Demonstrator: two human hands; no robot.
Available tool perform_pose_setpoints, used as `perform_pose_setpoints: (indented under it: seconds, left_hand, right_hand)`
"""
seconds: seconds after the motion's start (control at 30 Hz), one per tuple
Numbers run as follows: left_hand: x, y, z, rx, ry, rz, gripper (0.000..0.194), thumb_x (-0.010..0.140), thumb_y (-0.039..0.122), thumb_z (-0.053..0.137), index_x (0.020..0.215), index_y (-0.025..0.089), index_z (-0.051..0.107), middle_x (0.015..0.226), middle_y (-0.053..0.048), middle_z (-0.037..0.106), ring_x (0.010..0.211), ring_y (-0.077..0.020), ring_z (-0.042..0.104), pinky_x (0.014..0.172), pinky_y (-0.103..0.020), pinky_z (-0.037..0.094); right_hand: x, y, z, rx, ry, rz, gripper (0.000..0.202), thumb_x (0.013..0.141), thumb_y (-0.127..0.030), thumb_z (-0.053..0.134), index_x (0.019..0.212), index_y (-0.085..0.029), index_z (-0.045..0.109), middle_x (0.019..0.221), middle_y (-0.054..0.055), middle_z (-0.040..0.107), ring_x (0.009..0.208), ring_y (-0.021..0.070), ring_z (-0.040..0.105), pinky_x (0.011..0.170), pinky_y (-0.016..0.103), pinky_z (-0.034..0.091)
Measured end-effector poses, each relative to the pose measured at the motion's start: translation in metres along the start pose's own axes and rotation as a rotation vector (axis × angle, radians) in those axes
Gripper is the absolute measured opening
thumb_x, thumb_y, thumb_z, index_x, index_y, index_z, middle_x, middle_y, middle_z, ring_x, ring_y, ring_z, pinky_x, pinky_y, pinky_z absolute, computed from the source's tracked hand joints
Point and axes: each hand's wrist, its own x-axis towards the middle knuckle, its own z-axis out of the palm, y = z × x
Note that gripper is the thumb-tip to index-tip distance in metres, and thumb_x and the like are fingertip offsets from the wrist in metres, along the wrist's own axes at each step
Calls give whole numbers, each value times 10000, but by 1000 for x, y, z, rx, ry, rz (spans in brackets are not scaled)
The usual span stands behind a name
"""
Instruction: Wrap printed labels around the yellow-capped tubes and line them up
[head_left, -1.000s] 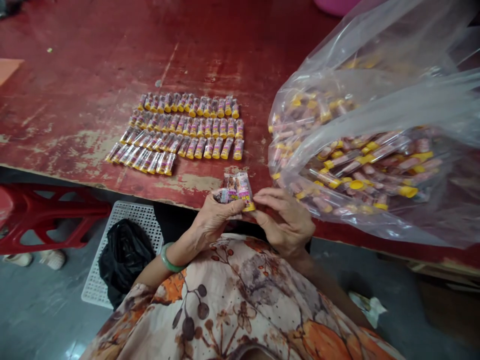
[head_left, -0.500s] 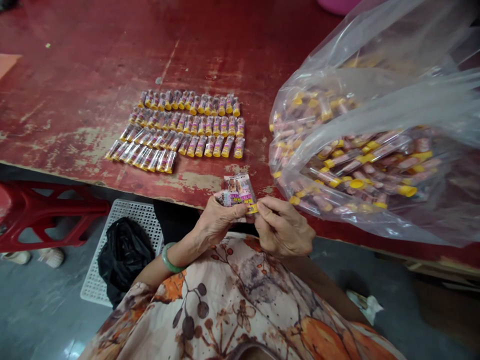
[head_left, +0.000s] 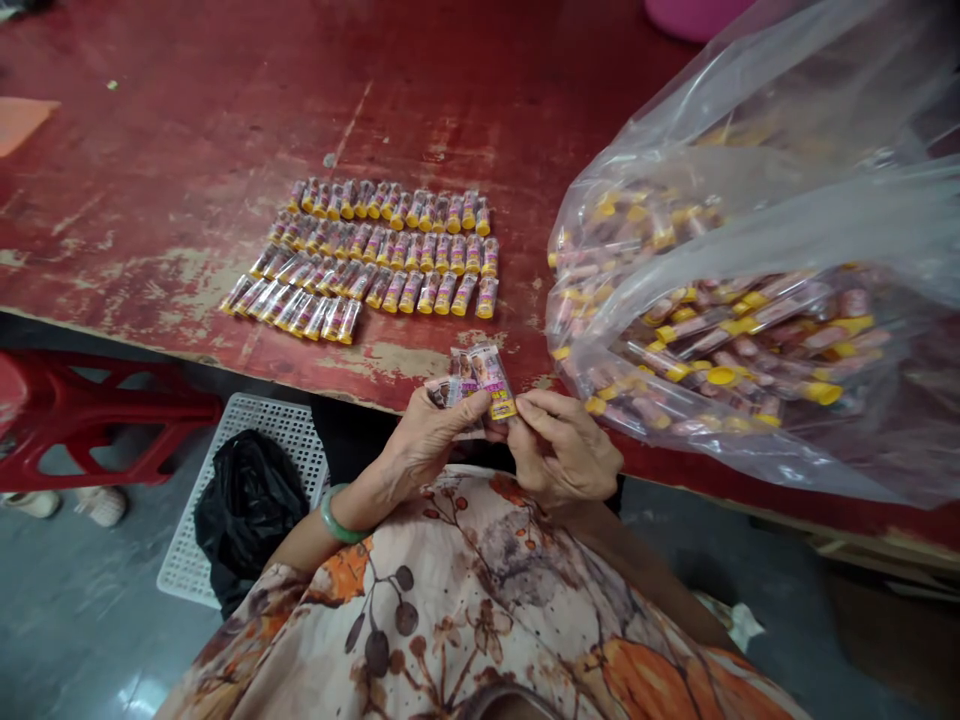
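Observation:
Several small printed packets [head_left: 491, 380] with yellow ends are fanned out just in front of me, near the table's front edge. My left hand [head_left: 433, 432] grips them between thumb and fingers; a green bangle circles that wrist. The fingers of my right hand [head_left: 562, 445] are pinched together at the packets' lower right corner, and what they pinch is too small to make out. Beyond my hands, rows of small yellow-ended tubes [head_left: 401, 247] lie on the red table [head_left: 247, 140]. To the right, a clear plastic bag [head_left: 757, 190] holds many more such tubes [head_left: 739, 330].
A red stool [head_left: 97, 420] stands at the left, beside a white perforated crate [head_left: 180, 560] with a black bag [head_left: 251, 505] on it. A pink object [head_left: 694, 12] is at the table's far side. An orange sheet [head_left: 22, 122] lies at far left.
The front packet has turned slightly in my left hand and shows more of its yellow end. My right hand has shifted slightly left. The view of the table has moved a little.

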Motion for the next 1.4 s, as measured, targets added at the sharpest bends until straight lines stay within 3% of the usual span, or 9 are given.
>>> perform_pose_setpoints:
  seconds: [0.43,0.6,0.8,0.93,1.1,1.27,1.4]
  left_hand:
    - [-1,2,-1,0,66,27,309,605,335,842,762,124,679,623,-10,655,510,-117,595,558,-250,524]
    - [-1,1,-5,8,87,30,290,627,318,830,788,129,679,661,-10,661,535,-115,609,572,-248,531]
    - [-1,4,-13,87,135,58,297,635,347,817,749,118,667,653,-15,637,541,-108,584,568,-243,522]
    - [12,20,-51,396,292,169,334,640,425,783,731,123,674,606,-8,606,510,-119,546,532,-252,481]
    - [34,59,-103,1133,495,337,326,715,435,684,716,111,715,529,20,536,529,-123,487,503,-227,327]
    - [52,82,-118,1518,663,413,325,745,405,634,758,96,732,516,-1,561,565,-149,494,532,-247,296]
    - [50,85,-114,1479,719,565,301,775,388,598,683,117,690,537,-28,577,582,-156,496,552,-262,334]
  right_hand:
    - [4,-3,-2,-65,-106,-139,369,761,-37,645,1093,-198,649,902,67,704,757,169,691,621,248,557]
    - [-1,5,3,-144,-101,-281,400,762,-44,649,1142,-168,621,863,74,699,726,171,684,611,249,563]
    - [0,7,13,-103,-188,-343,261,783,-72,650,1027,-164,644,874,86,697,742,168,676,630,256,566]
    - [6,6,9,-50,-263,-360,213,775,-104,689,962,-196,644,907,62,714,864,198,690,712,281,571]
    - [-1,11,-1,-57,-247,-236,228,785,-96,676,998,-160,625,862,76,705,795,177,691,670,263,566]
    - [17,40,-34,-197,-233,-245,205,777,-59,663,950,-161,628,832,71,697,755,165,683,675,267,554]
    - [51,101,-75,-351,-149,-82,95,834,-154,606,855,-223,668,800,58,690,774,198,672,681,328,529]
